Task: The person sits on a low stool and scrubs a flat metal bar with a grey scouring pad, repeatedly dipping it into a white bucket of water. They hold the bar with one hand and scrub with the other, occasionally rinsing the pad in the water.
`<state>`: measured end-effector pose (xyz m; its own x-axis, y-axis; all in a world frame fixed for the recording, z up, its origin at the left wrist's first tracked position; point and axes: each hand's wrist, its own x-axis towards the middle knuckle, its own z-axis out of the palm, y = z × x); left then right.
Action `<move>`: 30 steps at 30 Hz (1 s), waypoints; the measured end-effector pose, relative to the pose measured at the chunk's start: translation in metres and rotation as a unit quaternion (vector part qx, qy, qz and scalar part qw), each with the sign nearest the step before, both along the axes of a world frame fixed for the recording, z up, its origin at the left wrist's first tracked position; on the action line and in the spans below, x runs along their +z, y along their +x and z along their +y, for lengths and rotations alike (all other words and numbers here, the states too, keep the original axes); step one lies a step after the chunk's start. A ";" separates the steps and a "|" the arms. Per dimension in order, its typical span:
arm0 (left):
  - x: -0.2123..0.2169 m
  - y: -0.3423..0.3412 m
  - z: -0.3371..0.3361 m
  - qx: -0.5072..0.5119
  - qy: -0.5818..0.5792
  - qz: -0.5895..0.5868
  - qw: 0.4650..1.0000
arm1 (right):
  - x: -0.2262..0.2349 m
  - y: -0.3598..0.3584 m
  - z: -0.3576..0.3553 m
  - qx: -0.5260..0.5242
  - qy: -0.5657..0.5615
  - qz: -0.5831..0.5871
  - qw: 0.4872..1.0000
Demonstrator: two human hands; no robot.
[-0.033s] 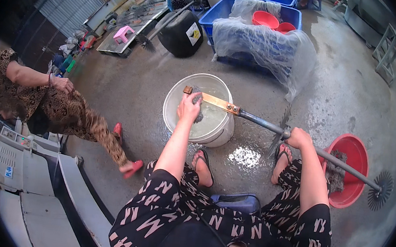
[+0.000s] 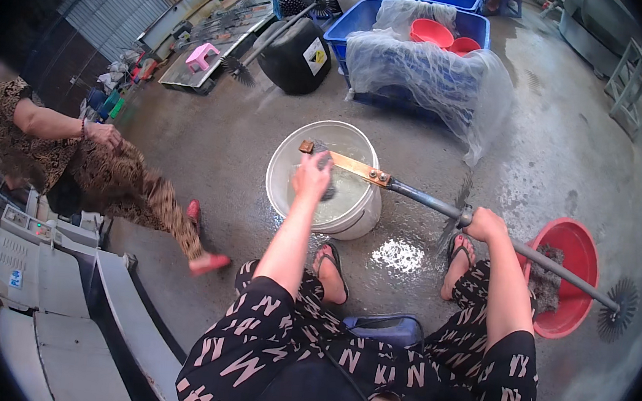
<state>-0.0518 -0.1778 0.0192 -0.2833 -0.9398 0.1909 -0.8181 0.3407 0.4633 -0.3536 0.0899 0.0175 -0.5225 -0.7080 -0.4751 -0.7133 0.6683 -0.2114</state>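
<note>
A long grey metal rod (image 2: 428, 201) lies across a white bucket (image 2: 361, 223) of water standing between my feet. Its brass-coloured flat end (image 2: 351, 165) is over the water, and a round wire brush head (image 2: 622, 303) sits at its far right end. My left hand (image 2: 313, 173) rests on the brass end, closed on a dark pad (image 2: 328, 191). To the right of the bucket, my right hand (image 2: 484, 224) grips the middle of the rod.
A red basin (image 2: 583, 254) stands under the rod at right. Blue tubs (image 2: 397, 24) with netting and red bowls and a black drum (image 2: 295, 57) are behind. Another person (image 2: 94, 173) sits at left. A white machine (image 2: 33, 267) is lower left. The concrete floor is wet.
</note>
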 end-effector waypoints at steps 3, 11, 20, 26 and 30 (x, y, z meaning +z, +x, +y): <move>-0.012 -0.030 0.036 -0.132 0.036 -0.014 0.990 | 0.000 -0.008 0.003 0.000 0.004 -0.001 1.000; -0.010 -0.009 0.007 -0.050 -0.017 0.001 0.999 | -0.006 0.001 0.000 0.009 -0.017 0.008 1.000; -0.029 0.030 -0.016 -0.210 0.045 0.024 0.976 | -0.012 -0.007 0.005 -0.016 -0.014 0.031 0.999; -0.120 0.034 -0.057 -0.222 0.334 -0.384 0.832 | -0.008 -0.001 -0.002 0.000 0.004 0.015 1.000; -0.045 0.016 -0.036 -0.281 0.370 -0.101 0.880 | -0.006 -0.007 0.003 -0.010 0.005 0.022 1.000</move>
<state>-0.0355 -0.2140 -0.0263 -0.7006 -0.4875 -0.5211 -0.7080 0.3839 0.5927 -0.3607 0.0928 0.0113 -0.5578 -0.6918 -0.4585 -0.7080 0.6849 -0.1721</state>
